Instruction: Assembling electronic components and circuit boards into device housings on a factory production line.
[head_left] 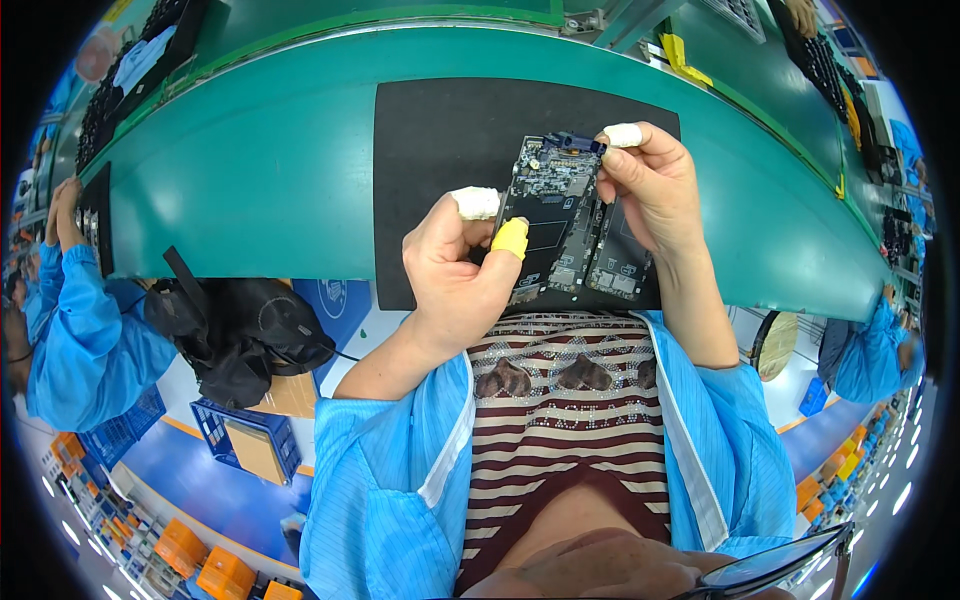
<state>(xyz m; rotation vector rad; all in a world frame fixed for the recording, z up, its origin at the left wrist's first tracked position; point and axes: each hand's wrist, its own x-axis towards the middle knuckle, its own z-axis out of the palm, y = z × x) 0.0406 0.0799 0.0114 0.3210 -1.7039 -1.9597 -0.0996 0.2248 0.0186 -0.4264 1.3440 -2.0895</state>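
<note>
My left hand (455,265) is closed on the left edge of a dark circuit board (545,225), thumb on its face. Yellow tape covers that thumb and white tape a finger. The board is tilted above a black mat (440,130), its upper part crowded with small components. Along its top edge sits a dark blue strip-like part (573,143). My right hand (660,185), with one white-covered fingertip, pinches the right end of this part. A second dark board (618,265) shows below my right hand; whether it lies on the mat or is held I cannot tell.
The mat lies on a green table (250,190) with a curved-looking near edge. A black bag (240,330) is at the left, above a blue crate (245,440). Other people in blue sleeves (90,340) are at both sides. Yellow tape (685,60) lies beyond the table.
</note>
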